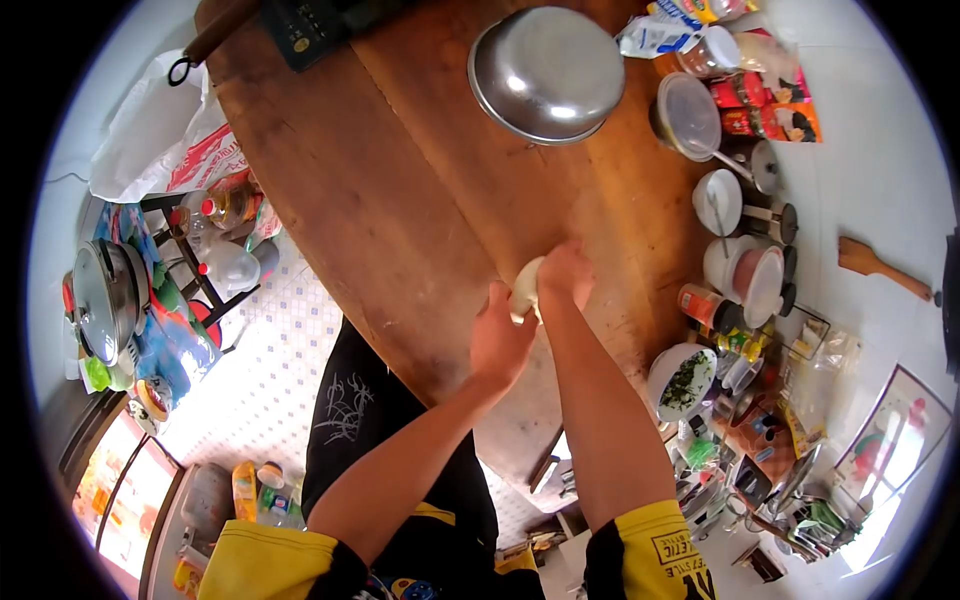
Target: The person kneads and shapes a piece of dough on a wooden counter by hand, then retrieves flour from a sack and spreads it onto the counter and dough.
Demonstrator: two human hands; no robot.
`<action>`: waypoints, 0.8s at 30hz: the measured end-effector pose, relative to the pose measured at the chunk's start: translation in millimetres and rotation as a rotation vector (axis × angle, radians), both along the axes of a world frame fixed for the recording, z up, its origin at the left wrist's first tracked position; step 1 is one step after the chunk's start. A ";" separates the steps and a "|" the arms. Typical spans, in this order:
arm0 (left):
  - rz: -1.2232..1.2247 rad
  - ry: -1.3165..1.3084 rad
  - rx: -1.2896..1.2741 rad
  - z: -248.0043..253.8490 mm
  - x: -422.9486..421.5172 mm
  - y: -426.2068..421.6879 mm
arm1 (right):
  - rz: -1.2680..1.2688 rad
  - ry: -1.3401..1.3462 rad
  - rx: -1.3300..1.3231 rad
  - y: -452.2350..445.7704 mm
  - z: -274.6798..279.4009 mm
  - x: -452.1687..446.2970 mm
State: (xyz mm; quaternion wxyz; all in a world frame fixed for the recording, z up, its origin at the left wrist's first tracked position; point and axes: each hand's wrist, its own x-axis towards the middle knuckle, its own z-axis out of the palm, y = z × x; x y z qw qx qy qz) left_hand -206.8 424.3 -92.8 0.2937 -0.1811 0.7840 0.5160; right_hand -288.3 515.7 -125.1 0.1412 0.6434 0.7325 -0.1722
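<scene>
A pale lump of dough (526, 290) lies on the wooden table (420, 210), between my two hands near the table's front part. My left hand (501, 335) is closed round the dough's left side, with the thumb and fingers against it. On the right side my right hand (566, 275) is pressed over the dough, its fingers curled and partly hidden by the back of the hand. Both hands touch the same lump.
An upturned metal bowl (547, 75) sits at the far side. Jars, a lidded pot (688, 117) and a white bowl of chopped greens (683, 382) line the right edge. A dark device (303, 30) is at the back left.
</scene>
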 end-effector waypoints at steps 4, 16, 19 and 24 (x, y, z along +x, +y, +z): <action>-0.168 0.229 0.010 -5.8 3.6 -21.2 | 0.166 -0.021 -0.049 19.1 -2.6 33.4; -0.338 0.431 0.009 -17.3 6.9 -27.2 | 0.620 0.195 0.068 2.1 2.4 43.0; -0.263 0.132 -0.042 -11.9 6.9 -34.8 | 0.725 0.350 0.203 5.1 -20.5 45.8; -0.010 -0.169 0.237 -29.6 8.8 -12.6 | 0.467 0.110 0.189 -2.0 -18.4 11.0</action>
